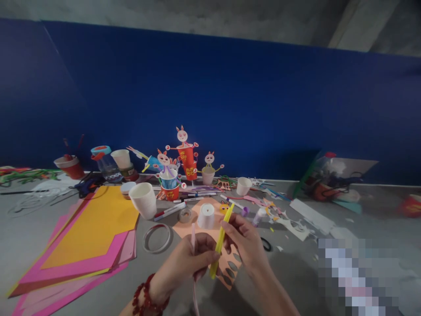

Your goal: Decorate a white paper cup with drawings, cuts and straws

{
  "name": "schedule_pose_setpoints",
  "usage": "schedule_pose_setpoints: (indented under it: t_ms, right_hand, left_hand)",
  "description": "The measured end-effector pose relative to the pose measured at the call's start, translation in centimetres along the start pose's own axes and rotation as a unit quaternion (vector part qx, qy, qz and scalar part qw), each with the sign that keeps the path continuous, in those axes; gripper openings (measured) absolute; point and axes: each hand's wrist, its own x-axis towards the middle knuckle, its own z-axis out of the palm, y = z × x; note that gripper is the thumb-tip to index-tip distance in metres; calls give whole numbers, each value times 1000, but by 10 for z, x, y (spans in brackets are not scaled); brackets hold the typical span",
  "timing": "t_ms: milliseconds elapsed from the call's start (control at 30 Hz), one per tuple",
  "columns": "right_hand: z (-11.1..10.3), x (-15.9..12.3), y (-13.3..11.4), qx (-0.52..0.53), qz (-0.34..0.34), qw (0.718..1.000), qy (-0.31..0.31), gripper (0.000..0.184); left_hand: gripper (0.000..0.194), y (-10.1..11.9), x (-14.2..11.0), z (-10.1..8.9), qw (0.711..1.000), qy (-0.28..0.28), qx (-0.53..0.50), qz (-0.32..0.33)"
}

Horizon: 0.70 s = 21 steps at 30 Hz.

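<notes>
My left hand (184, 267), with a red bead bracelet on the wrist, grips a thin pink straw (194, 235) that runs upright through the fist. The fingers of my right hand (245, 241) pinch a yellow straw (221, 239), which slants from upper right to lower left between both hands. Both hands hover low over a peach paper sheet (184, 228) with cut-out holes. An upturned white paper cup (206, 216) stands on that sheet just beyond the hands.
A stack of orange, pink and yellow paper sheets (88, 228) lies at left. A white cup (144, 199), tape rolls (157, 238), markers (169, 211), a glue stick (259, 216) and paper scraps (292, 224) surround the hands. Paper-cup rabbit figures (186, 158) stand at the back against a blue wall.
</notes>
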Motion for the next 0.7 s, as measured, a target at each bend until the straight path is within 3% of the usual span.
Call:
schedule_pose_setpoints:
  t_ms: [367, 700]
  right_hand:
    - [-10, 5, 1, 30, 27, 999, -16, 37]
    - [-9, 8, 11, 49, 50, 997, -17, 38]
  left_hand:
    - [33, 19, 1, -3, 997, -21, 67, -34]
    - [41, 14, 9, -13, 998, -45, -2, -37]
